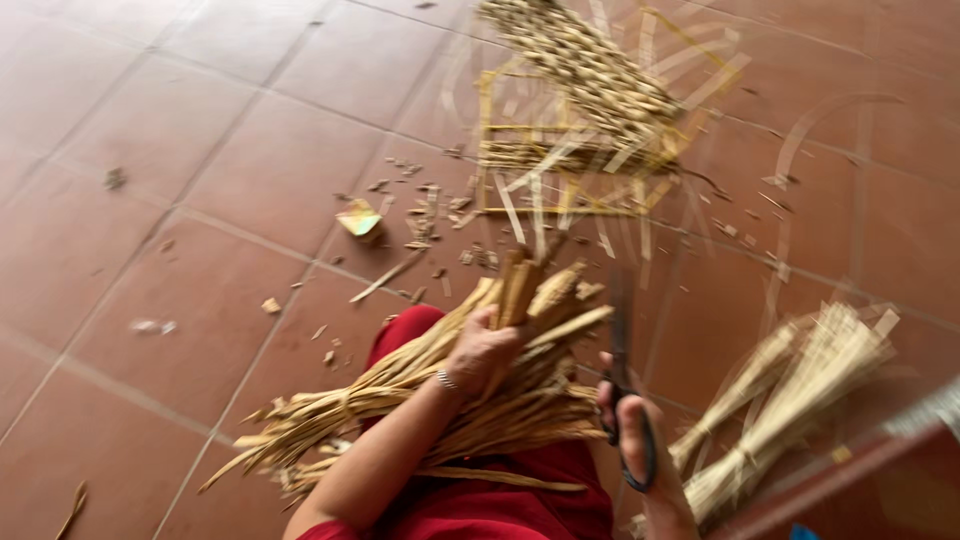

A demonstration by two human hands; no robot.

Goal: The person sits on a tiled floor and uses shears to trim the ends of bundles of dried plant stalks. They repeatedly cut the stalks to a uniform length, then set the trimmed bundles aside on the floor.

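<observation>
Fingers of our left hand curl tight around a bundle of dry straw strips lying across our red lap; our right hand grips black scissors beside it, above the tiled floor.

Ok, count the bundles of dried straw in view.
2. One bundle lies across the lap, gripped by the left hand. The other lies on the floor at right, beside the right hand holding scissors. Blur may hide more.
</observation>
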